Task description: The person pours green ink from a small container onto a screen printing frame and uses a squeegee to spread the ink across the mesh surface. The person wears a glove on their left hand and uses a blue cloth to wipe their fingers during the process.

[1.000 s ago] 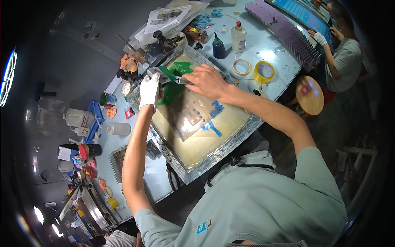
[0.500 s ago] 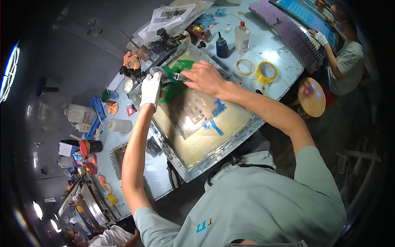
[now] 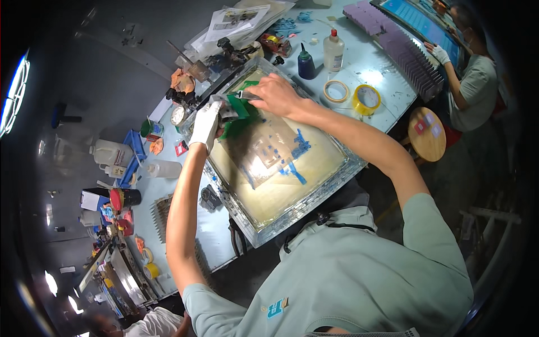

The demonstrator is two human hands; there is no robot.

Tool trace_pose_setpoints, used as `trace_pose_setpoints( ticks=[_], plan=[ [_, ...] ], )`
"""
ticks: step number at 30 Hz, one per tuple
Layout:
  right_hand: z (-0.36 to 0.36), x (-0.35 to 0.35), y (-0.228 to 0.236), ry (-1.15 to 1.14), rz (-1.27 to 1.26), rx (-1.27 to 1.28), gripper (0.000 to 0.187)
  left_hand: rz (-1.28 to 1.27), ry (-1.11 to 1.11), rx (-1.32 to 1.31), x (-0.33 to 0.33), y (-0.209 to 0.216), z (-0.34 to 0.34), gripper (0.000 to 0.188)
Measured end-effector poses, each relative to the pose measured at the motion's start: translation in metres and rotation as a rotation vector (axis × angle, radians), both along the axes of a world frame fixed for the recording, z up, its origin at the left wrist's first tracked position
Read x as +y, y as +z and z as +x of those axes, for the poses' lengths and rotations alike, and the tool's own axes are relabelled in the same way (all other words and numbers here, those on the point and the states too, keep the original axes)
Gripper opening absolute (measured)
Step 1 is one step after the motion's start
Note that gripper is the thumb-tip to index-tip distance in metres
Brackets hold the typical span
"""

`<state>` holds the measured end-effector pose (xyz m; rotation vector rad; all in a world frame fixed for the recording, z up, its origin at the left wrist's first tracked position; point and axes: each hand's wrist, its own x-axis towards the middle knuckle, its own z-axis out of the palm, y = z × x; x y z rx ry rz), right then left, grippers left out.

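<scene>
A screen-printing frame (image 3: 303,210) with pale yellow mesh lies tilted across the table before me. Green ink (image 3: 242,117) is spread over its far left part, and blue patches (image 3: 301,147) mark the mesh nearer to me. My left hand (image 3: 205,124), in a white glove, is closed round a grey squeegee (image 3: 228,110) smeared with ink over the far left of the mesh. Bare, my right hand (image 3: 276,96) grips a small metal scraper (image 3: 249,96), its end at the green ink close to the squeegee. The fingers of both hands are partly hidden.
Beyond the frame stand a dark dropper bottle (image 3: 306,64) and a clear bottle with red cap (image 3: 333,50). Tape rolls (image 3: 366,100) lie right of them, near a purple ridged rack (image 3: 393,48). Left are an ink can (image 3: 151,130) and a white bottle (image 3: 164,169). A co-worker (image 3: 473,84) sits far right.
My right hand and the scraper have shifted slightly left and down, closer to the squeegee. The squeegee has turned and lowered a little in my left hand.
</scene>
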<state>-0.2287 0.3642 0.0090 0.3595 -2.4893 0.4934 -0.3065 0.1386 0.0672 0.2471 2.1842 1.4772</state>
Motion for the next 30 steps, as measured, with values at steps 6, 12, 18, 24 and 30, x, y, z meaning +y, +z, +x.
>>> trace_pose_setpoints(
  ticks=[6,12,18,24,30],
  plan=[
    [-0.003,0.014,0.002,-0.049,-0.179,-0.139,0.034,0.025,-0.001,-0.028,-0.012,0.003,0.000,0.024],
    [0.010,0.016,0.014,0.004,-0.497,-0.139,0.035,0.136,0.208,-0.216,-0.017,-0.004,-0.016,0.026],
    [0.027,0.007,0.034,0.036,-0.603,-0.203,0.038,0.277,0.166,-0.408,-0.039,-0.029,-0.033,0.038],
    [0.032,0.005,0.039,0.039,-0.638,-0.201,0.034,0.279,0.125,-0.518,-0.032,-0.032,-0.034,0.045],
    [0.037,-0.001,0.037,0.053,-0.647,-0.149,0.037,0.316,0.218,-0.534,-0.029,-0.034,-0.030,0.042]
  ],
)
